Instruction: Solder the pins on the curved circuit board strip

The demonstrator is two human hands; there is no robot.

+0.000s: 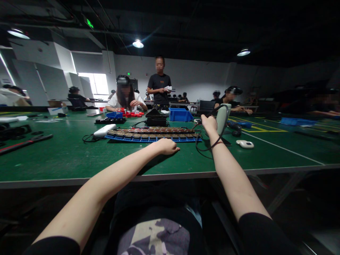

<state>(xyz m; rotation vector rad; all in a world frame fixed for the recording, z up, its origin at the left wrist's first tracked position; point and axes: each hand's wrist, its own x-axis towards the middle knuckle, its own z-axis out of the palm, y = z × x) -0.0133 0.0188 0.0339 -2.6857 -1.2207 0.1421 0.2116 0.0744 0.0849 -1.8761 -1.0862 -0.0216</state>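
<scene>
My left hand (167,146) rests on the green table top with its fingers curled closed, at the near edge of a long blue rack (148,139). Thin gold and reddish strips (159,131) lie lengthwise along that rack. Its back is towards me, so whatever it may hold is hidden. At the rack's right end, my right hand (209,124) is closed, its fingertips turned away from me. A black cable (197,141) loops beside it and crosses my wrist. Just right of this hand stands a pale green upright panel (222,118).
A white device (105,131) with a cable lies left of the rack. Behind are a black box (156,118) and a blue bin (180,114). An open white case (245,144) and a blue-black tool (239,125) lie right. Across the table, a person (126,97) handles red parts; another stands (159,85).
</scene>
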